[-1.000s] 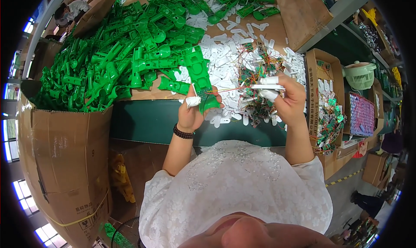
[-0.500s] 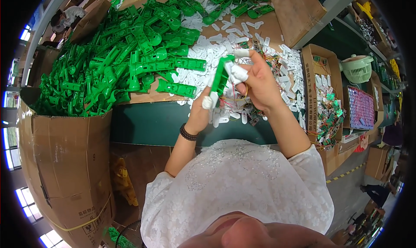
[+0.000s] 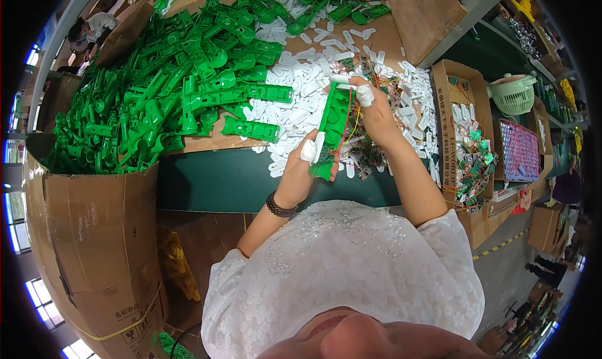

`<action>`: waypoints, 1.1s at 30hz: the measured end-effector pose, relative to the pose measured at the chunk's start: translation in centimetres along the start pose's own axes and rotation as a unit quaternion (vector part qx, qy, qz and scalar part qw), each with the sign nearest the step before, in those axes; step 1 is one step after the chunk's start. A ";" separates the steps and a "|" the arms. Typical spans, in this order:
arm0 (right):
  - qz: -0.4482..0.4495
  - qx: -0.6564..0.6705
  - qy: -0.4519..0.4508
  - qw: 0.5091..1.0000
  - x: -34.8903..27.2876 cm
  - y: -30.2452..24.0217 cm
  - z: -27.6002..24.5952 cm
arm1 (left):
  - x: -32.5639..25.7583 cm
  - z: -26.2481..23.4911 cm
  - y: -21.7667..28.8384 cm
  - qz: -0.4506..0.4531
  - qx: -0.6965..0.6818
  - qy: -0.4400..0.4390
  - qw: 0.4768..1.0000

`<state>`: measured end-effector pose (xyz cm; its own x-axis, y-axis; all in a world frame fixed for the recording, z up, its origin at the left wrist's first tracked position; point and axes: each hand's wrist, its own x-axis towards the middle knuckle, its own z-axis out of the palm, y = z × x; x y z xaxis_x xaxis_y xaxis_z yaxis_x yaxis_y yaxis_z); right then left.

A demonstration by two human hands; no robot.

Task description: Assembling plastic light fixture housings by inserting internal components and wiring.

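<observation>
Between my two hands is a green plastic housing (image 3: 335, 117), tilted, its ribbed hollow side showing. My left hand (image 3: 300, 171) grips its lower end, thumb along the edge. At the upper end my right hand (image 3: 375, 111) pinches it between finger and thumb. White wrapping covers several of my fingertips. Thin red and yellow wires (image 3: 355, 117) hang along the housing's right side; where they join it I cannot make out. Beneath my hands lies a spread of small white plastic pieces (image 3: 295, 89), with wired circuit boards (image 3: 373, 155) among them at the right.
A big heap of green housings (image 3: 188, 77) covers the table's left, above a tall cardboard box (image 3: 94, 233). To the right stand a carton (image 3: 448, 139) of wired boards, a pale green basket (image 3: 514, 95) and a tray of pink-purple parts (image 3: 520, 155). Another person (image 3: 97, 30) is at far left.
The green housing has turned so its hollow inside faces up, and more of it shows. My right hand has shifted to its upper end; the left stays at the lower end.
</observation>
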<state>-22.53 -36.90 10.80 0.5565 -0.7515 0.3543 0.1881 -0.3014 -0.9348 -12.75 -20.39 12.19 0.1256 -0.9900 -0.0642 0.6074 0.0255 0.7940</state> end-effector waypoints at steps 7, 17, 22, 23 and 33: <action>0.285 0.139 -0.095 0.944 -0.6 1.1 -0.2 | 0.2 -2.1 -1.0 -0.013 0.051 -0.044 0.998; 0.155 0.099 -0.016 0.983 -1.4 -1.9 1.5 | 0.9 -4.8 -1.6 -0.038 -0.108 0.015 0.993; -0.029 -0.105 -0.074 0.991 -3.8 -4.6 3.2 | 1.1 -3.1 -1.0 -0.030 -0.130 0.052 0.990; -0.070 -0.112 -0.070 0.989 -3.8 -4.2 3.5 | 1.1 -2.6 -0.9 -0.016 -0.110 0.058 0.992; -0.210 -0.090 -0.154 0.961 -3.7 -4.7 3.8 | 0.8 -2.8 -1.1 0.025 -0.135 0.011 0.991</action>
<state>-22.38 -30.46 13.83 0.6803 -0.3412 0.6486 0.3208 -0.6571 -0.6821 -11.09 -20.85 9.58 0.1756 -0.9835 -0.0441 0.7868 0.1133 0.6067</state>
